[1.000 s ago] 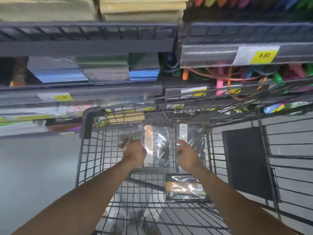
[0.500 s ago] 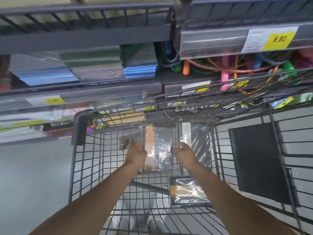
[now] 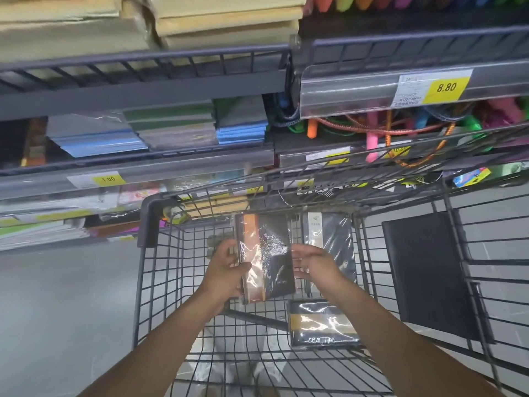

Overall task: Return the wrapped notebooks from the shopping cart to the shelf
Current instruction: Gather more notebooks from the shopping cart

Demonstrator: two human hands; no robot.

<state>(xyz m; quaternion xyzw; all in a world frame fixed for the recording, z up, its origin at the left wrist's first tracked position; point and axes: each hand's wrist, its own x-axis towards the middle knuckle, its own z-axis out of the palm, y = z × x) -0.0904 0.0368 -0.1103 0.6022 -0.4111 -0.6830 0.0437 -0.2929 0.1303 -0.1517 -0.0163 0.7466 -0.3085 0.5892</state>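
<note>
At centre frame, inside the grey wire shopping cart (image 3: pixel 160 282), my left hand (image 3: pixel 224 272) has its grip closed on the left long edge of a black, orange-striped notebook in glossy plastic wrap (image 3: pixel 264 259). My right hand (image 3: pixel 316 260) is wide open, just beside its right edge. I judge the notebook light and stiff but slippery, so pinch both long edges. Its long axis runs toward the grey metal shelf (image 3: pixel 137 164), upper left.

A wire shopping cart (image 3: pixel 148 282) carries two wrapped notebooks (image 3: pixel 323 325) (dark covers) on its grid floor
</note>
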